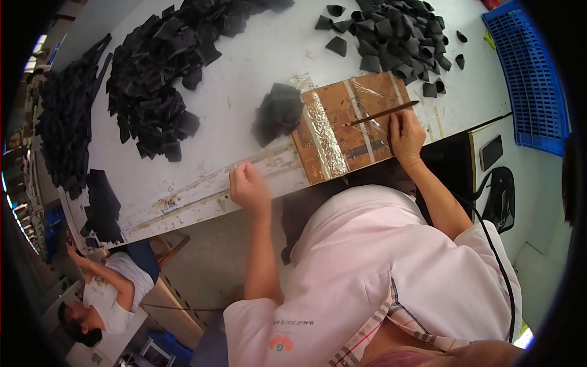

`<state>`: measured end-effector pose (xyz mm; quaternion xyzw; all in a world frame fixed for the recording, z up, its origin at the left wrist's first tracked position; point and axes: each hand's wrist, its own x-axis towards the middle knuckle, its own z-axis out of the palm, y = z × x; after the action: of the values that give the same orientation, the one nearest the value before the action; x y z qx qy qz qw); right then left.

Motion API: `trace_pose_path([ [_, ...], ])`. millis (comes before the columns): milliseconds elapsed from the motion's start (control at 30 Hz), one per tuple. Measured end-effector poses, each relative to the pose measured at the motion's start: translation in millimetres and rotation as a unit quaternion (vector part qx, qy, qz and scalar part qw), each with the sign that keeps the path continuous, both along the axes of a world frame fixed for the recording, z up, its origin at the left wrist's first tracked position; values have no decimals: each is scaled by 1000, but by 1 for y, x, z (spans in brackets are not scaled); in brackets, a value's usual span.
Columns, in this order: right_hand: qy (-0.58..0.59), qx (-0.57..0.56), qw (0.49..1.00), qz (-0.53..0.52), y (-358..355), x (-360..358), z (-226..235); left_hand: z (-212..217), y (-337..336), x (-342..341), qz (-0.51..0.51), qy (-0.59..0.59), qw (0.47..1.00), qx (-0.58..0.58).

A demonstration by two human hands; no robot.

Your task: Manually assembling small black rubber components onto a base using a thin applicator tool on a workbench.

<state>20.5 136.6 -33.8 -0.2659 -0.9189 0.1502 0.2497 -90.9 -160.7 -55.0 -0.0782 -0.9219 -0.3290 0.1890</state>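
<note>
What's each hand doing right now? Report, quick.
Left hand: closed in a fist at the table edge; contents cannot be told.
Right hand: closed on a thin stick.

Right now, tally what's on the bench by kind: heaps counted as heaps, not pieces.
Heaps of black pieces: 5
Brown work board: 1
Thin brown stick: 1
Blue crate: 1
Total: 8

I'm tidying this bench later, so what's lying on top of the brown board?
On the brown board lie a thin brown stick, strips of silvery and clear tape, and the right hand resting near its edge. Whatever lies beneath the board is covered.
</note>
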Motion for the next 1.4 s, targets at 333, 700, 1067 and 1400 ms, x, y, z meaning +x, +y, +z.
trace_pose_path([
  [333,-62,13,998,4,-3,-4,3,-2,-7,11,-79,-21,995,-62],
  [700,-63,14,998,3,-4,-10,8,8,-2,9,-158,-51,982,-89],
  [1067,-87,2,996,-6,-8,-7,7,8,-6,11,-187,-61,974,-110],
  [1400,-49,27,998,3,-2,-4,0,11,-1,10,-171,-90,978,-77],
])
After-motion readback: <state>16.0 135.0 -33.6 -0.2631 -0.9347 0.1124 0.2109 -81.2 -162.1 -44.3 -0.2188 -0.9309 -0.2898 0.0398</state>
